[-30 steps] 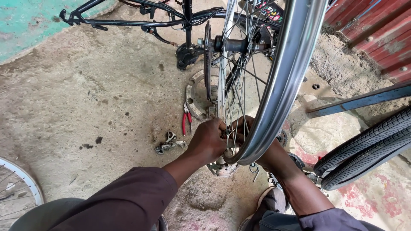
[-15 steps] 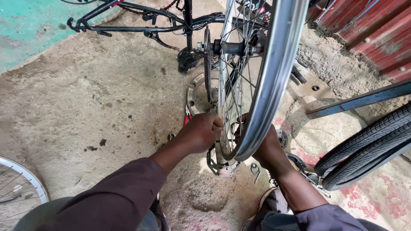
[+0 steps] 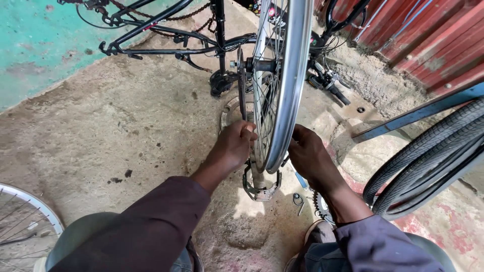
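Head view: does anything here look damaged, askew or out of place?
Nothing looks damaged. The bare wheel rim has no tyre, while loose tyres lean at the right. The bicycle frame lies on the concrete floor, and small parts are scattered near the right hand. The left hand grips the spokes.

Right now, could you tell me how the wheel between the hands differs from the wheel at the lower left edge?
The held wheel stands upright with a bare metal rim; the left hand and right hand flank it. The edge wheel lies flat on the ground, mostly out of frame. Both are spoked.
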